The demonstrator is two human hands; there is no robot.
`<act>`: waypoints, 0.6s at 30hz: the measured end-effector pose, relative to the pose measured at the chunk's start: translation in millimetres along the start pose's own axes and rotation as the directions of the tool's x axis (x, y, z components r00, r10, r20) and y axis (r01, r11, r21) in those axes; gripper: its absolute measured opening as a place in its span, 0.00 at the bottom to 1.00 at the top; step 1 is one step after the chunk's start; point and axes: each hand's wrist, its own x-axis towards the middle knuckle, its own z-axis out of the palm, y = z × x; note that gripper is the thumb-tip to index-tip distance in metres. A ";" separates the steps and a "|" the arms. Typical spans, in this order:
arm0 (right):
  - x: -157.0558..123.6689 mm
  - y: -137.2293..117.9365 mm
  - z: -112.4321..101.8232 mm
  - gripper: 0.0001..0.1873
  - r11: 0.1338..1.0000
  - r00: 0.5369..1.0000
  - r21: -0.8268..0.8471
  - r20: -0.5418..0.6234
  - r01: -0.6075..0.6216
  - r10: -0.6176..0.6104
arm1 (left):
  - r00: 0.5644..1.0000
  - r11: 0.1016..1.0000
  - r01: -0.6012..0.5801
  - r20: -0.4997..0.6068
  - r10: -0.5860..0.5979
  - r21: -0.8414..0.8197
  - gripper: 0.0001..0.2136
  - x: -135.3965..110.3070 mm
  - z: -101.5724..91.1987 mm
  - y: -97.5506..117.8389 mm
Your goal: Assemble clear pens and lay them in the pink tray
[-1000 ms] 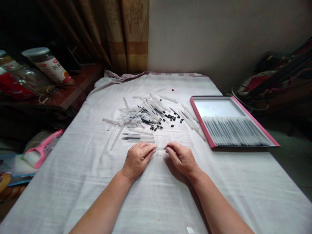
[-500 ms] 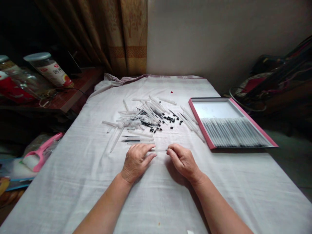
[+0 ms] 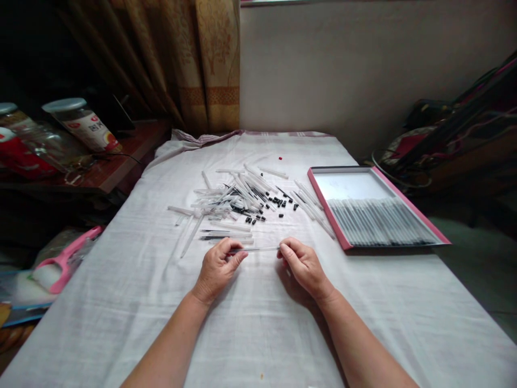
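My left hand (image 3: 217, 271) is closed in a pinch on a thin dark pen refill (image 3: 251, 249). Opposite it, my right hand (image 3: 304, 268) grips the far end of a clear pen barrel (image 3: 270, 248). The two parts lie in one line between my hands, the refill's end at or inside the barrel; I cannot tell how deep. Just beyond my left hand lie several dark-tipped refills and barrels (image 3: 230, 235). A loose pile of clear barrels and refills (image 3: 242, 196) spreads behind them, with small black end plugs (image 3: 278, 202) on its right side.
A pink-edged box (image 3: 340, 226) on the right holds a row of pens (image 3: 383, 223). A red bit (image 3: 280, 158) lies at the back of the white cloth (image 3: 258, 334). Jars (image 3: 91, 126) stand on a side shelf, and a pink-handled item (image 3: 67, 261) sits left of the table.
My left hand has drawn back slightly to the left, and more of the dark refill shows between its fingers and the barrel. My right hand stays nearly in place. The view tilted up a little.
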 end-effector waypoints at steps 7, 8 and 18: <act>-0.1 7.1 3.0 0.13 0.995 0.999 -0.100 -0.024 0.021 -0.023 | 1.000 0.999 -0.023 -0.001 0.023 0.035 0.06 -0.4 0.8 -2.5; -0.7 6.8 4.9 0.17 0.986 0.997 -0.152 -0.017 0.074 -0.078 | 0.999 0.998 -0.043 0.007 0.043 0.047 0.06 -0.6 1.8 -1.4; -0.9 13.7 8.7 0.11 0.845 0.967 -0.470 0.092 0.254 -0.239 | 0.993 0.977 -0.119 0.001 0.120 0.174 0.08 22.1 -12.0 -4.1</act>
